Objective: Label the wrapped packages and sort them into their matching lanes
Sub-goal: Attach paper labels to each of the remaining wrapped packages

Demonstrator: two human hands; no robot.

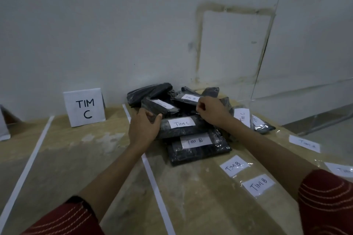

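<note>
A heap of black wrapped packages lies against the wall. In the middle is a package labelled TIM C [183,127]; my left hand [144,127] grips its left end and my right hand [211,111] pinches its far right corner. In front of it lies a package labelled TIM B [197,149]. Behind it sits another package labelled TIM B [188,98]. Loose labels lie to the right: TIM B slips [234,165] [258,184] and a TIM C slip [242,117].
A standing white sign reading TIM C [84,107] marks the lane left of the heap. White tape strips [152,181] [28,168] divide the tan surface into lanes. More label slips [304,143] lie near the right edge. The wall stands close behind.
</note>
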